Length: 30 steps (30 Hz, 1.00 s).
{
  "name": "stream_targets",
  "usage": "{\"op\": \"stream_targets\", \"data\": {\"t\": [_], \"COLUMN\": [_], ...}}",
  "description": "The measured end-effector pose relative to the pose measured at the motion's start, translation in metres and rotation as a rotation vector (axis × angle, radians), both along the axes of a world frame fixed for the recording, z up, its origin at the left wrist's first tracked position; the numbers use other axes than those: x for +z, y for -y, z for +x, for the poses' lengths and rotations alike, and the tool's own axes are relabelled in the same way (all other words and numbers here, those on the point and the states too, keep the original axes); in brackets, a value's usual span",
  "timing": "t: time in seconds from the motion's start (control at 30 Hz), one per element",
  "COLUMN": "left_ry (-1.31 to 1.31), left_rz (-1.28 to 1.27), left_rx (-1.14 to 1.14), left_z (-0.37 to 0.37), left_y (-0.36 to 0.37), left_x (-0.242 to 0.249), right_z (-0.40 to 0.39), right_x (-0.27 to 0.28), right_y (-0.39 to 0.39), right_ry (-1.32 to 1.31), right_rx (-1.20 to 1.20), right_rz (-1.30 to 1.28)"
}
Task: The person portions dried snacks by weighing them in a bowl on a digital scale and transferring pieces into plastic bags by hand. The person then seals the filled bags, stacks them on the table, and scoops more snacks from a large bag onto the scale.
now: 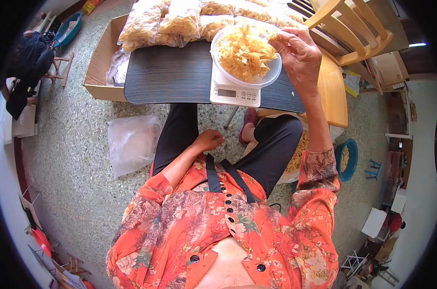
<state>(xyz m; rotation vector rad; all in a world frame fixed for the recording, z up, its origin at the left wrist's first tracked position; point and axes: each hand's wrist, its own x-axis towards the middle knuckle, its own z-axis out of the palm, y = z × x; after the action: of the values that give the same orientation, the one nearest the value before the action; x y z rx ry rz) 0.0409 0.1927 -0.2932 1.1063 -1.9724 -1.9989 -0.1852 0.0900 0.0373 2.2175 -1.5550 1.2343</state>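
A clear round tub (272,77) full of pale yellow dried flakes (243,53) stands on a white digital scale (235,94) at the front edge of the dark table (170,72). At the tub's right rim is my right hand (299,52), thumb and fingers pinched together at the flakes; what lies between the fingertips is too small to make out. My left hand (209,140) rests over my lap below the table, fingers loosely curled, with nothing visible in it. Filled plastic bags (180,21) of flakes line the back of the table.
An open cardboard box (100,62) stands left of the table. A plastic bag (134,142) lies on the floor. A wooden chair (360,29) is at the upper right. Beside my right leg is a sack of flakes (298,154), with a teal basin (347,160) further right.
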Motion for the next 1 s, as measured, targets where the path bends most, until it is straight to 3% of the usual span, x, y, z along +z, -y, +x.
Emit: {"op": "stream_targets", "data": {"t": [0.5, 0.77, 0.8, 1.0], "left_ry": [0.027, 0.043, 0.006, 0.004], "left_rz": [-0.079, 0.044, 0.027, 0.032], "left_rx": [-0.021, -0.007, 0.003, 0.000], "left_z": [0.001, 0.001, 0.000, 0.001], "left_y": [0.003, 0.005, 0.004, 0.006], "left_x": [0.000, 0.006, -0.006, -0.003], "right_z": [-0.002, 0.014, 0.015, 0.015], "right_x": [0.016, 0.041, 0.046, 0.049], "right_y": [0.010, 0.016, 0.011, 0.009], "right_ry": [0.155, 0.266, 0.306, 0.203], "right_rx": [-0.002, 0.079, 0.058, 0.003], "right_rz": [-0.004, -0.080, 0.021, -0.022]}}
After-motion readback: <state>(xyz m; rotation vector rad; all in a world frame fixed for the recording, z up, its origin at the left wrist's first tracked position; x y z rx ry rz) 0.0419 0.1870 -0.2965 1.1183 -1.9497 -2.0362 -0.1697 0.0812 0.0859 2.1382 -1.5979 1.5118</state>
